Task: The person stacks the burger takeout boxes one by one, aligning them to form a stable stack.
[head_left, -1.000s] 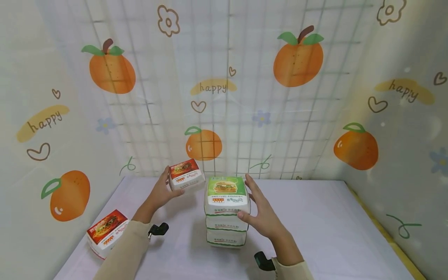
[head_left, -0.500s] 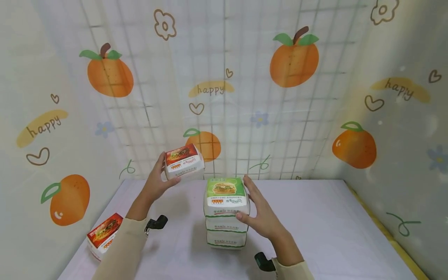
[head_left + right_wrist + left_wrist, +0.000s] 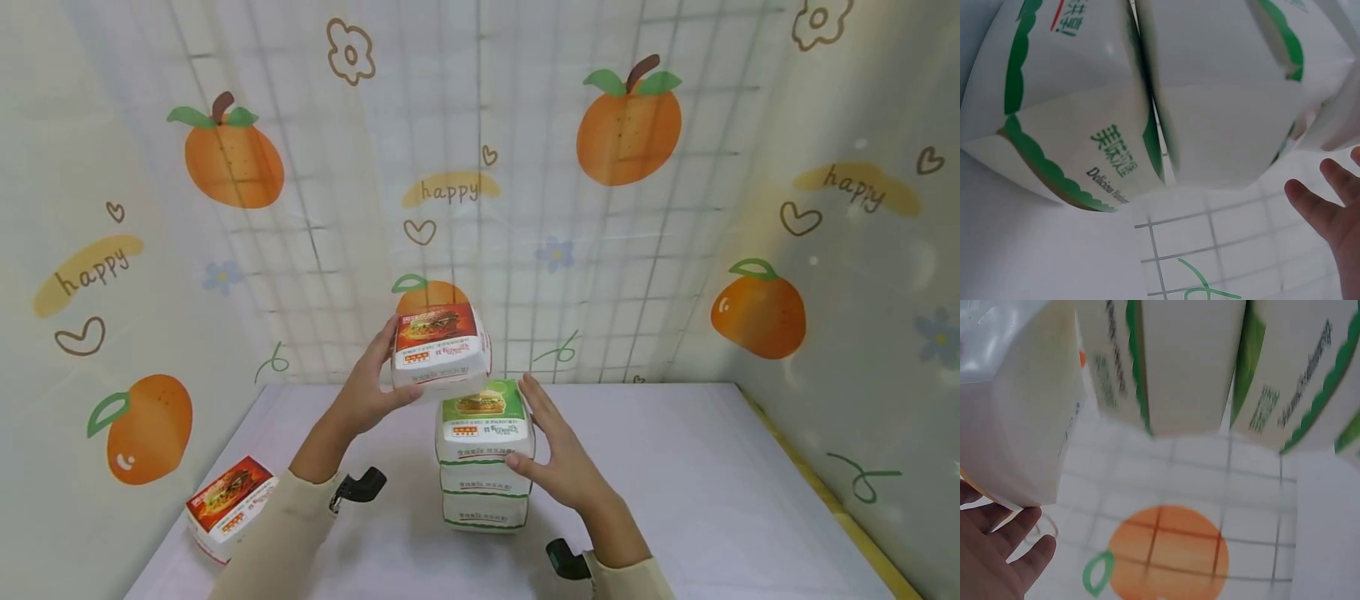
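My left hand (image 3: 367, 392) grips a red-and-white burger box (image 3: 438, 354) by its left side, thumb along the front. The box is raised and overlaps the back left corner of a stack of green-and-white burger boxes (image 3: 483, 479) in the head view. Its plain white side (image 3: 1022, 437) fills the left of the left wrist view. Beside the stack's right side, my right hand (image 3: 562, 462) has its fingers extended, thumb at the front of the top box. Spread fingers (image 3: 1313, 203) show next to the stack in the right wrist view.
Another red-and-white burger box (image 3: 232, 504) lies at the table's left front, partly behind my left sleeve (image 3: 281, 533). The white table (image 3: 675, 492) ends at a fruit-printed curtain (image 3: 585, 325) over a wire grid. A yellow strip (image 3: 840, 508) runs along the right edge.
My left hand has lifted the red burger box, then carried it right until it overlaps the stack's top. The right hand and the stack have kept their places.
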